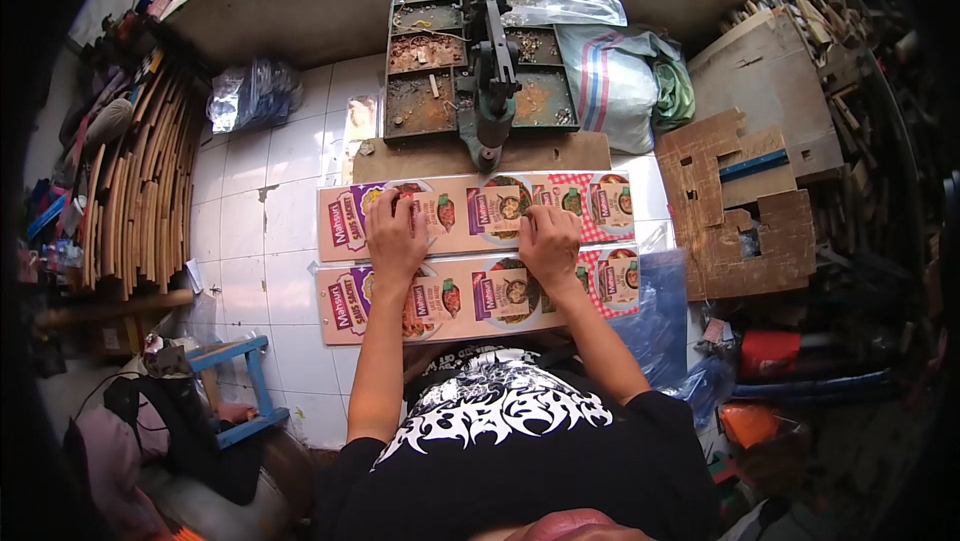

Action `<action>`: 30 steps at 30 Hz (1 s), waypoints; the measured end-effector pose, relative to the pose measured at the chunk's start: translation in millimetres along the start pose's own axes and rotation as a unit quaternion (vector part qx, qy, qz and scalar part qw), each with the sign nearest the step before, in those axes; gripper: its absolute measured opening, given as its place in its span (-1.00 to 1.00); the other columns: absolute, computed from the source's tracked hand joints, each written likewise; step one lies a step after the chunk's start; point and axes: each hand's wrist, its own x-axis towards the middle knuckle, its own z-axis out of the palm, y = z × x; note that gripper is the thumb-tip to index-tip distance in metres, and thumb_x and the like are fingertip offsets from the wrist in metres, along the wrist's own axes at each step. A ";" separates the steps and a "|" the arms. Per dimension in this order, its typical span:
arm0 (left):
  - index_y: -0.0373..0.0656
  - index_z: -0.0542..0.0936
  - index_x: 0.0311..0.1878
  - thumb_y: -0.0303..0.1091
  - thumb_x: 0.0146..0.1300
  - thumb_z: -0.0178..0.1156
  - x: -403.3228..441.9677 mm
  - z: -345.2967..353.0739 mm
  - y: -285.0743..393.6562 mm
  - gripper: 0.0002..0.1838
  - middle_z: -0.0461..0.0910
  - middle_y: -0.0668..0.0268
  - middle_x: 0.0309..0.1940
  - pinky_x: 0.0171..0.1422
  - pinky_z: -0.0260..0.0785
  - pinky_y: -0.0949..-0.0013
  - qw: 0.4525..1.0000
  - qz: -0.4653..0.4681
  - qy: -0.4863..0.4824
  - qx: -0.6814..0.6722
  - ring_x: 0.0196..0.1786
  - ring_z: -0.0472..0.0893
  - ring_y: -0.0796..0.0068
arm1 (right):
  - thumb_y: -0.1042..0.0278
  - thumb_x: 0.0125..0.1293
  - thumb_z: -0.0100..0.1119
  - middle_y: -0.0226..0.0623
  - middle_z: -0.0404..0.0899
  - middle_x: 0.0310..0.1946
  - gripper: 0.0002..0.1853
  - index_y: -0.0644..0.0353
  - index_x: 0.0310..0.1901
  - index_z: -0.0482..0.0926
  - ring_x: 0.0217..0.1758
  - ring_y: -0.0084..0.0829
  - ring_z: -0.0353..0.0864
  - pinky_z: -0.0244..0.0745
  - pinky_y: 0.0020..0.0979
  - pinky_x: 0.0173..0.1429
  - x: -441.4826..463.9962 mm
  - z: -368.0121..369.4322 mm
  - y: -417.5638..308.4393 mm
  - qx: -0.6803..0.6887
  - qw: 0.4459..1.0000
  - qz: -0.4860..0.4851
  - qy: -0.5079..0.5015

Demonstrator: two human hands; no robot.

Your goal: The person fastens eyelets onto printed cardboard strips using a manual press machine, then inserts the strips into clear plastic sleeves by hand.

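Observation:
Two long printed boards with food pictures and "Mahsuri" lettering lie side by side before me, the upper printed board [456,231] nearer the machine and the lower printed board [450,326] nearer my body. My left hand [397,231] is on the left half of the upper board, fingers bent against its face. Toward its right half, my right hand [550,246] is curled on the same board. Whether any fingers reach under it is hidden. Directly beyond the board's upper edge stands the dark head of a hand press [490,131].
Green compartment trays [422,101] with small metal parts flank the press. A white striped sack [605,81] and a cut brown board [740,211] are at right. Clear plastic sheets [660,306] lie beside the boards. Wooden strips [145,181] and a blue frame [255,386] are at left.

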 end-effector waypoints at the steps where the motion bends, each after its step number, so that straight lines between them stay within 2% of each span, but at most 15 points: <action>1: -0.23 0.60 -0.11 -0.36 0.16 0.30 0.6 -0.3 0.0 -0.75 0.51 0.10 0.09 0.28 0.32 0.04 1.000 0.004 0.003 0.002 0.16 0.48 0.01 | 0.37 0.19 0.26 -0.17 0.62 -0.30 -0.84 0.19 -0.21 0.60 -0.17 -0.15 0.61 0.38 -0.14 0.10 6.0 -3.8 1.4 0.012 0.999 0.023 -0.019; 3: -0.23 0.60 -0.11 -0.36 0.15 0.30 -1.0 0.0 -1.0 -0.75 0.51 0.10 0.09 0.28 0.32 0.04 1.000 0.005 0.005 0.002 0.16 0.48 0.02 | 0.37 0.22 0.24 -0.17 0.65 -0.35 -0.87 0.20 -0.24 0.63 -0.21 -0.15 0.64 0.42 -0.14 0.08 20.2 -5.0 11.1 0.023 0.998 0.045 -0.040; 5: -0.25 0.60 -0.07 -0.33 0.18 0.28 -1.6 0.7 -2.2 -0.72 0.50 0.09 0.08 0.37 0.25 0.03 1.000 -0.015 -0.020 -0.004 0.21 0.46 0.06 | 0.35 0.26 0.22 -0.12 0.68 -0.31 -0.87 0.21 -0.25 0.66 -0.18 -0.15 0.68 0.50 -0.15 0.01 45.3 0.0 33.1 0.085 0.986 0.130 -0.056; 7: -0.25 0.59 -0.07 -0.34 0.17 0.28 -1.0 0.0 -1.9 -0.72 0.51 0.09 0.08 0.37 0.25 0.03 1.000 -0.015 -0.014 -0.004 0.20 0.46 0.06 | 0.33 0.27 0.21 -0.10 0.69 -0.23 -0.84 0.22 -0.23 0.68 -0.13 -0.10 0.69 0.55 -0.16 -0.04 76.8 -0.8 57.1 0.066 0.990 0.116 -0.037; 9: -0.25 0.59 -0.07 -0.34 0.17 0.28 -1.7 0.0 -2.1 -0.72 0.51 0.09 0.07 0.37 0.25 0.02 1.000 -0.018 -0.009 -0.004 0.20 0.46 0.06 | 0.31 0.27 0.25 -0.14 0.71 -0.28 -0.82 0.22 -0.20 0.70 -0.26 -0.16 0.71 0.57 -0.20 -0.09 106.9 3.1 87.3 0.005 0.998 0.065 -0.013; 12: -0.25 0.60 -0.07 -0.34 0.16 0.28 -1.8 0.3 -3.3 -0.72 0.51 0.09 0.06 0.38 0.25 0.03 1.000 -0.014 -0.007 -0.002 0.20 0.47 0.06 | 0.29 0.28 0.23 -0.13 0.71 -0.27 -0.81 0.17 -0.19 0.72 -0.22 -0.12 0.70 0.56 -0.16 -0.04 144.6 7.1 113.5 -0.024 0.998 0.047 -0.031; 14: -0.25 0.60 -0.07 -0.34 0.16 0.28 -2.0 1.0 -4.4 -0.72 0.51 0.09 0.06 0.38 0.25 0.03 1.000 -0.015 -0.005 -0.005 0.20 0.47 0.06 | 0.27 0.28 0.20 -0.19 0.69 -0.22 -0.83 0.07 -0.21 0.73 -0.09 -0.08 0.67 0.55 -0.13 0.03 160.5 7.5 120.3 -0.068 0.990 0.035 -0.122; 19: -0.24 0.61 -0.08 -0.35 0.17 0.27 -1.7 0.4 -4.2 -0.73 0.52 0.10 0.06 0.37 0.26 0.04 1.000 -0.018 -0.006 -0.008 0.20 0.47 0.08 | 0.22 0.27 0.22 -0.18 0.68 -0.18 -0.83 0.06 -0.23 0.73 -0.07 -0.08 0.68 0.57 -0.13 0.02 174.1 19.7 115.4 -0.101 0.983 -0.007 -0.153; 22: -0.24 0.61 -0.09 -0.35 0.17 0.27 -1.7 1.3 -5.4 -0.74 0.52 0.11 0.06 0.37 0.26 0.05 1.000 -0.013 -0.005 -0.008 0.19 0.47 0.08 | 0.24 0.29 0.21 -0.19 0.69 -0.19 -0.82 0.08 -0.19 0.72 -0.04 -0.11 0.65 0.53 -0.15 0.07 176.9 27.9 114.5 -0.145 0.970 0.018 -0.192; 25: -0.23 0.61 -0.10 -0.35 0.18 0.26 -1.3 1.7 -5.3 -0.76 0.52 0.11 0.06 0.35 0.27 0.04 1.000 -0.012 0.000 -0.010 0.18 0.48 0.07 | 0.26 0.27 0.23 -0.17 0.70 -0.24 -0.84 0.07 -0.20 0.72 -0.08 -0.11 0.68 0.56 -0.13 0.01 180.4 32.3 114.3 -0.174 0.964 0.001 -0.201; 27: -0.23 0.61 -0.11 -0.35 0.19 0.25 -1.8 2.1 -4.8 -0.76 0.52 0.11 0.06 0.34 0.28 0.04 1.000 -0.016 -0.005 -0.011 0.18 0.48 0.07 | 0.35 0.19 0.22 -0.08 0.71 -0.28 -0.89 0.10 -0.31 0.72 -0.15 -0.06 0.73 0.64 -0.11 -0.10 185.9 28.3 108.0 -0.187 0.957 -0.038 -0.217; 30: -0.22 0.60 -0.12 -0.35 0.19 0.25 -1.3 3.4 -5.2 -0.78 0.52 0.12 0.06 0.32 0.29 0.04 1.000 -0.019 -0.005 -0.009 0.18 0.48 0.07 | 0.44 0.15 0.20 -0.04 0.71 -0.27 -0.88 0.11 -0.34 0.73 -0.15 -0.05 0.74 0.65 -0.11 -0.13 193.5 31.5 109.7 -0.195 0.951 -0.048 -0.233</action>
